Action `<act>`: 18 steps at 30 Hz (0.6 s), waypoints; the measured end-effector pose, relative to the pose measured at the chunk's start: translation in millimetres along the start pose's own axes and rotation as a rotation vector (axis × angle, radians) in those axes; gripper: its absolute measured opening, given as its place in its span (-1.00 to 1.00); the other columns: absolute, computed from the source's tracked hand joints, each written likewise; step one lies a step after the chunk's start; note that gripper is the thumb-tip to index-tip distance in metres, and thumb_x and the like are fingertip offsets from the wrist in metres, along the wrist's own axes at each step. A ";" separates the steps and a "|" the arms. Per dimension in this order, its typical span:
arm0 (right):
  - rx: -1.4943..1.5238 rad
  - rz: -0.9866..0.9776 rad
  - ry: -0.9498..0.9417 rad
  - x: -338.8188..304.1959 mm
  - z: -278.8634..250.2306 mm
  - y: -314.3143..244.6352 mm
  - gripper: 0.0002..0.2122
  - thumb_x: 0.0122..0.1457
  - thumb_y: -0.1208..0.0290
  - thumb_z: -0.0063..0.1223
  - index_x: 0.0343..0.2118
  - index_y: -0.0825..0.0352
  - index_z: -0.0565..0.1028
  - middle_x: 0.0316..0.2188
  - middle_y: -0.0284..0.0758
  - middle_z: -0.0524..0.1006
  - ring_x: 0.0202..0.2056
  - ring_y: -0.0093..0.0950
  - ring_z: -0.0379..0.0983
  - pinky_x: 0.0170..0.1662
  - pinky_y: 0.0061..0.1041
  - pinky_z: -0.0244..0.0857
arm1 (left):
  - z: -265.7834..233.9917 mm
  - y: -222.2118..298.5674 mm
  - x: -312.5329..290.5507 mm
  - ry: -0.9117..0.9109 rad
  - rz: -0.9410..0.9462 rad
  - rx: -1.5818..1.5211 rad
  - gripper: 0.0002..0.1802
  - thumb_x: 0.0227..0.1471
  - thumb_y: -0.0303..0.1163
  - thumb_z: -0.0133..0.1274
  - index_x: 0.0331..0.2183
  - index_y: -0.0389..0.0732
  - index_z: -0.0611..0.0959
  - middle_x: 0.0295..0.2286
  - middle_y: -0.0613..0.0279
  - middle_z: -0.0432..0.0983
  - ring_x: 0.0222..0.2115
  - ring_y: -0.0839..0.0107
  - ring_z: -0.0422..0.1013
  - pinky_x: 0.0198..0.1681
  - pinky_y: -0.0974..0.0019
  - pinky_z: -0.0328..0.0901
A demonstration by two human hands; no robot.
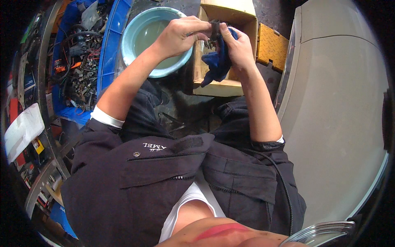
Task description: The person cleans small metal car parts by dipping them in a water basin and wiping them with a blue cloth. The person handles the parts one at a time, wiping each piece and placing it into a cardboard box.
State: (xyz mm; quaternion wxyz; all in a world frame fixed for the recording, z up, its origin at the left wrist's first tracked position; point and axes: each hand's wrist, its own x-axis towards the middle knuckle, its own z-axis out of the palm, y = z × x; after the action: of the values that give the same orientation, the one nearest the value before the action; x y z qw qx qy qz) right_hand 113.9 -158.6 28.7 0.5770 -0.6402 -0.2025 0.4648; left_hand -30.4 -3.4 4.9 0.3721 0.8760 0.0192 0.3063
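Note:
Over an open cardboard box [220,89], my two hands meet at a small dark part [214,29]; its exact kind does not show. My left hand [177,36] pinches the part from the left, fingers pressed together. On the other side, my right hand [242,50] grips it with the thumb on top and a dark blue cloth [218,68] bunched in the fingers. The cloth hangs down into the box's opening. Several small dark pieces lie in the box, partly hidden by my hands and the cloth.
A light blue basin [126,43] of cloudy water stands left of the box. Farther left is a blue crate [108,55] full of metal parts and cables, beside a metal shelf frame [38,66]. To the right are a yellow textured block [272,46] and a pale car panel [333,107].

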 end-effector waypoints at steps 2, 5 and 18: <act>0.040 -0.109 0.055 6.1 -0.6 5.6 -0.60 0.28 0.03 0.15 -0.24 0.39 0.59 -0.45 -0.48 0.53 -0.44 -0.70 0.36 -0.37 -0.65 0.26 | 1.2 1.5 0.0 -0.005 -0.048 -0.009 -0.67 -0.01 -0.66 0.16 -0.14 -0.28 0.70 -0.28 0.00 0.65 -0.26 0.14 0.59 -0.14 0.23 0.47; 0.054 -0.254 0.104 9.8 -9.0 0.9 -0.59 0.33 0.05 0.07 -0.16 0.41 0.58 -0.39 -0.46 0.56 -0.39 -0.68 0.41 -0.32 -0.63 0.32 | -1.4 3.4 1.1 -0.048 -0.084 -0.044 -0.64 -0.03 -0.68 0.14 -0.12 -0.32 0.68 -0.25 -0.02 0.64 -0.25 0.14 0.58 -0.13 0.24 0.46; -0.515 -0.558 -0.183 3.0 -23.5 -8.6 -0.69 0.12 0.40 0.31 -0.07 0.31 0.57 -0.28 -0.30 0.65 -0.26 -0.56 0.58 -0.14 -0.50 0.45 | -15.5 5.0 6.6 -0.258 -0.202 -0.140 -0.64 0.06 -0.44 0.24 -0.08 -0.31 0.61 -0.26 0.18 0.62 -0.21 0.39 0.54 -0.08 0.29 0.41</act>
State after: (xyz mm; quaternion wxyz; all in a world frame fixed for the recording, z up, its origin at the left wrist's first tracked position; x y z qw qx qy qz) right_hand 137.2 -167.0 33.3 0.4810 -0.6406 -0.5295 0.2792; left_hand -34.6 4.7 19.9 0.4603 0.8737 0.0381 0.1528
